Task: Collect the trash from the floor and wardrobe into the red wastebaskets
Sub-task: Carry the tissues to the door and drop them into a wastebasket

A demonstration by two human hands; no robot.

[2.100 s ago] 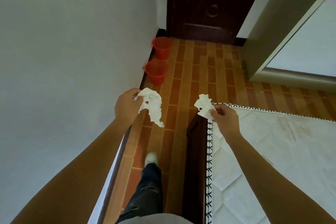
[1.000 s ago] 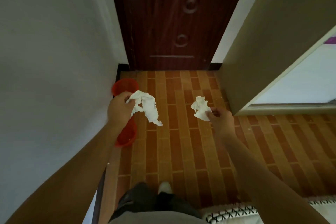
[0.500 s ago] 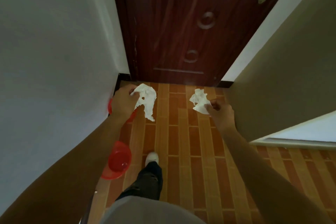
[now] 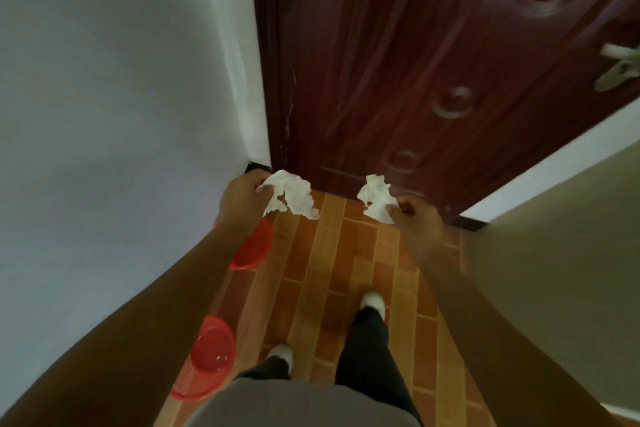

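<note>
Above far wastebasket [image 4: 252, 246]: left fingers [image 4: 260, 188] pinching tissue [image 4: 292, 197].

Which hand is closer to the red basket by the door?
Left. The left hand hangs right above that wastebasket; the right hand is off to its right.

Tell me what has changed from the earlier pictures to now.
The person has walked from the bed to the dark door. The two red wastebaskets, far and near, now lie close beside the left arm. Unchanged: the left hand still grips one crumpled tissue, the right hand another.
</note>
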